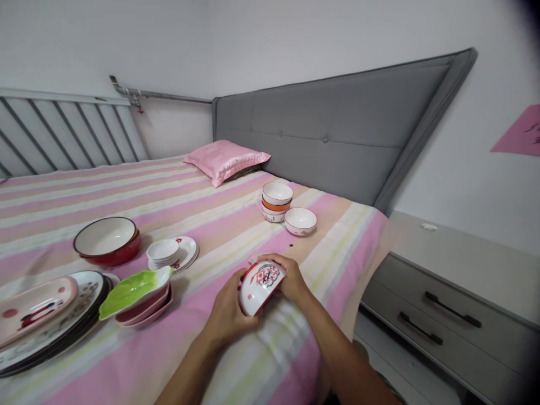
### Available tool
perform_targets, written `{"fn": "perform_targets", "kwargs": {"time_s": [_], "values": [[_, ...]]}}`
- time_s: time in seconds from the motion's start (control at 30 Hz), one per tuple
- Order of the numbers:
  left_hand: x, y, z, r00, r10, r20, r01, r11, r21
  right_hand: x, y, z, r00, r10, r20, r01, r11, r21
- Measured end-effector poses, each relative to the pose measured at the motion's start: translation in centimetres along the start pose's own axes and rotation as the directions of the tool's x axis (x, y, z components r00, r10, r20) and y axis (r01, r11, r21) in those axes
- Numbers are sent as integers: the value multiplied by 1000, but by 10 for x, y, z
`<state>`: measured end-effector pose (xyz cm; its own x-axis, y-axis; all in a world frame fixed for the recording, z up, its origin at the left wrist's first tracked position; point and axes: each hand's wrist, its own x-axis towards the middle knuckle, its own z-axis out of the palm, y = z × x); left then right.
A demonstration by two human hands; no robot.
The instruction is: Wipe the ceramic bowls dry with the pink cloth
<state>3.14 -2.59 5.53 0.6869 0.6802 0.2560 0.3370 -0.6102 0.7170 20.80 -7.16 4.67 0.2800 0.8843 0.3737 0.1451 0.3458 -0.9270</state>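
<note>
Left hand [231,308] and right hand [291,275] both had their grip wrapped around a patterned bowl [262,286], tilted over the striped bed [261,368], not set down. Left side, already grouped: plate pile [63,323], green leaf dish [131,293] on pink dishes [147,313], small white bowls [163,251] stacked, red bowls [110,257] nested. Farther off: loose white bowl [301,221], unstacked, just beside the bowl stack [277,197].

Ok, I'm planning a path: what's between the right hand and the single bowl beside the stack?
The head view shows a small dark speck on the bedspread between the right hand and that bowl.
</note>
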Motion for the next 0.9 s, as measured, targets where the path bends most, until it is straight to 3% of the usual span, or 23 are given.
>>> {"fn": "perform_targets", "kwargs": {"time_s": [0.1, 0.2, 0.37, 0.47, 0.63, 0.9], "values": [[0, -2, 1, 1000, 18, -9, -18, 1000, -5, -5, -14, 3, 989, -136, 62, 148, 949, -279], [0, -3, 2, 999, 37, -13, -37, 999, -24, -9, -29, 10, 940, -295, 169, 340, 784, -519], [2, -2, 2, 991, 119, -54, -122, 991, -54, -12, -37, 31, 841, -428, 330, 530, 537, -656], [3, -1, 2, 988, 147, -48, -150, 987, -50, -13, -35, 38, 799, -471, 374, 582, 445, -681], [3, -1, 4, 989, 132, -59, -136, 989, -60, -12, -36, 33, 816, -446, 368, 562, 462, -686], [3, -5, 4, 1000, 4, -9, -4, 1000, -24, -4, -29, 12, 906, -340, 254, 422, 658, -624]]}}
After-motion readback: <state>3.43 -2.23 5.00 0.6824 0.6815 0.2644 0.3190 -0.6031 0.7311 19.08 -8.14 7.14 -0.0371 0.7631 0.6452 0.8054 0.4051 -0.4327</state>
